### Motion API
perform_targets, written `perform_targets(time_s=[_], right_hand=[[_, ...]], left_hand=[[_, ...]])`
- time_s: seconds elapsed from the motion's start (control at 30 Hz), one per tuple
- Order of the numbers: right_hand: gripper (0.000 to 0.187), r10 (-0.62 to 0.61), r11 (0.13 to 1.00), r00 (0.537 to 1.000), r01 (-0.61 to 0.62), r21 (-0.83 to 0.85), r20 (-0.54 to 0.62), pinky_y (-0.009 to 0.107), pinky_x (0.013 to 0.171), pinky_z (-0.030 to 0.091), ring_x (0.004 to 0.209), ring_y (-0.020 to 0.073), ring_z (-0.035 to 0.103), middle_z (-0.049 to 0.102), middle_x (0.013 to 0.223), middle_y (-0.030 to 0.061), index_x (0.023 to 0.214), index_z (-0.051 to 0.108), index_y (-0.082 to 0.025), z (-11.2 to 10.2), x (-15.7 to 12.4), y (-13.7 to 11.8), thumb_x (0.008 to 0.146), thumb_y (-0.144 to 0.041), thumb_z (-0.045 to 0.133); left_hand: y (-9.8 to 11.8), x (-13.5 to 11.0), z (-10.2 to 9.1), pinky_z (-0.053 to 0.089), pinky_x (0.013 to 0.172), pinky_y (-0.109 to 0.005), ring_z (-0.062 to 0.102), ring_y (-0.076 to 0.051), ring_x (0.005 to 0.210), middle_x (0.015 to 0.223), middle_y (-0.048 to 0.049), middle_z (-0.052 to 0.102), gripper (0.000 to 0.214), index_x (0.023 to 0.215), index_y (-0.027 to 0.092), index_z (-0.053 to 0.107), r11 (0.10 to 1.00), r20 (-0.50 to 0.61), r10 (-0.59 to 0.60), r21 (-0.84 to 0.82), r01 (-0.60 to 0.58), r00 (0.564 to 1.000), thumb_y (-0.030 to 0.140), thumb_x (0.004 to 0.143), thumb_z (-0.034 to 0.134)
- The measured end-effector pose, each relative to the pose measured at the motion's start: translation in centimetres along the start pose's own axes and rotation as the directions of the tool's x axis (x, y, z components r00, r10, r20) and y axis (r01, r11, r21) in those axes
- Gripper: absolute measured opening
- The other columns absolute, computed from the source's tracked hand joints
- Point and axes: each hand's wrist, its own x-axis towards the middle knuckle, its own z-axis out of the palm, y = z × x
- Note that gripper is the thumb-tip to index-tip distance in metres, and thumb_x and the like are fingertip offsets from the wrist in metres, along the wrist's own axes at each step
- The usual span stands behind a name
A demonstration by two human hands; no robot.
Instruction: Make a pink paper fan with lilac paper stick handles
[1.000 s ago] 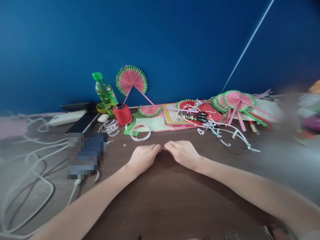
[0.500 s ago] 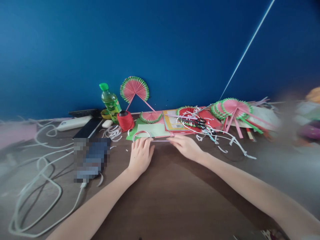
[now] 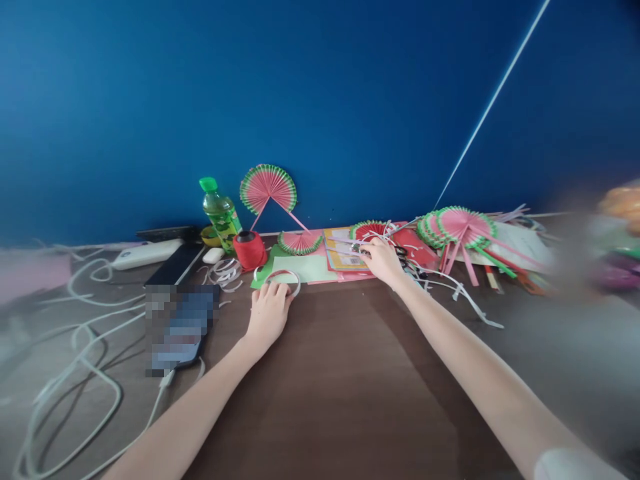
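Observation:
My left hand (image 3: 267,312) lies flat on the brown table (image 3: 340,380), fingers stretched out and touching a white tape ring (image 3: 280,277) on the edge of a green paper sheet (image 3: 305,267). My right hand (image 3: 383,260) reaches farther back over the pink and yellow papers (image 3: 345,257), its fingers curled among white paper strips next to the black scissors (image 3: 401,252). What those fingers pinch is too small to make out. Pink and green pleated paper fans (image 3: 463,227) lie just to the right of that hand.
A green bottle (image 3: 219,212), a red thread spool (image 3: 249,250) and an upright paper fan (image 3: 269,188) stand at the blue wall. A phone (image 3: 180,327), a power strip (image 3: 145,253) and white cables (image 3: 75,333) lie at the left. Loose white strips (image 3: 465,297) trail to the right.
Both hands have moved away from me and apart. The left went to the tape ring and the right reached back to the strips and scissors.

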Motion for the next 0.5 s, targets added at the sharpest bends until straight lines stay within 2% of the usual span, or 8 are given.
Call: perform_targets(time_s=[0.07,0.1,0.17,0.23,0.3,0.33,0.43,0.5], right_hand=[[0.021,0.025,0.999,1.0,-0.025,0.033,-0.016,0.045,0.087,0.039,0.103,0.0305,0.051,0.062,0.101,0.0142,0.094,0.07,-0.014,-0.8,0.4,-0.5,0.077,-0.017,0.058],[0.021,0.034,0.998,0.999,-0.033,0.055,-0.025,0.044,0.088,0.04,0.102,0.0295,0.052,0.062,0.102,0.0137,0.094,0.07,-0.014,-1.3,0.6,-1.0,0.077,-0.016,0.057],[0.021,0.029,0.993,0.999,-0.025,0.119,-0.034,0.039,0.086,0.042,0.098,0.0242,0.055,0.064,0.101,0.0108,0.095,0.068,-0.016,-2.6,1.2,-2.3,0.08,-0.016,0.053],[0.023,-0.008,0.972,1.0,0.013,0.233,-0.024,0.032,0.083,0.046,0.09,0.0173,0.059,0.065,0.099,0.0066,0.097,0.066,-0.018,-3.7,1.3,-4.1,0.083,-0.018,0.049],[0.023,-0.086,0.845,0.996,0.07,0.53,0.005,0.032,0.079,0.048,0.085,0.0164,0.061,0.066,0.097,0.0072,0.099,0.065,-0.015,-4.4,0.9,-6.0,0.083,-0.02,0.05],[0.024,-0.155,0.78,0.988,0.114,0.616,0.013,0.032,0.079,0.048,0.086,0.016,0.061,0.065,0.099,0.0074,0.102,0.064,-0.016,-4.5,0.5,-6.9,0.082,-0.02,0.052],[0.036,-0.397,0.665,0.918,0.275,0.694,0.016,0.031,0.078,0.049,0.091,0.0147,0.059,0.057,0.114,0.0072,0.113,0.06,-0.022,-4.2,-0.9,-8.7,0.079,-0.012,0.052],[0.035,-0.453,0.657,0.891,0.316,0.685,0.024,0.031,0.078,0.049,0.092,0.015,0.058,0.058,0.109,0.0073,0.112,0.061,-0.021,-3.9,-1.5,-9.2,0.079,-0.012,0.054]], left_hand=[[0.2,0.7,-1.0,0.038,0.08,-0.04,0.056,-0.027,0.092,0.09,-0.0099,0.062,0.014,0.08,0.018,0.051,0.997,0.045,0.004,-0.08,-0.001,0.999,0.021,0.087,0.039],[0.3,1.1,-1.8,0.038,0.079,-0.038,0.057,-0.025,0.089,0.087,-0.0098,0.063,0.013,0.078,0.018,0.049,0.984,0.079,-0.019,-0.175,0.033,0.997,0.02,0.086,0.039],[0.8,2.2,-3.4,0.04,0.073,-0.033,0.059,-0.02,0.077,0.079,-0.0054,0.064,0.014,0.078,0.019,0.045,0.967,0.096,-0.026,-0.249,0.049,0.995,0.021,0.088,0.035],[1.5,3.2,-4.9,0.04,0.07,-0.03,0.059,-0.018,0.07,0.071,-0.0012,0.065,0.013,0.079,0.021,0.042,0.853,0.1,-0.097,-0.504,0.135,0.99,0.027,0.088,0.035],[2.4,3.9,-5.8,0.039,0.067,-0.027,0.058,-0.015,0.065,0.065,0.0017,0.065,0.015,0.081,0.021,0.04,0.691,0.135,-0.075,-0.707,0.149,0.988,0.034,0.087,0.039],[2.9,4.1,-5.9,0.038,0.064,-0.026,0.055,-0.014,0.061,0.062,0.0025,0.064,0.015,0.08,0.021,0.04,0.622,0.151,-0.062,-0.767,0.156,0.987,0.035,0.086,0.04],[4.1,4.1,-5.8,0.036,0.06,-0.024,0.051,-0.011,0.054,0.057,0.0039,0.061,0.016,0.08,0.02,0.039,0.468,0.202,0.008,-0.866,0.175,0.979,0.034,0.086,0.04],[4.4,3.8,-5.6,0.036,0.059,-0.024,0.052,-0.011,0.054,0.057,0.0042,0.06,0.016,0.083,0.02,0.04,0.39,0.229,0.078,-0.903,0.182,0.97,0.035,0.087,0.04]])
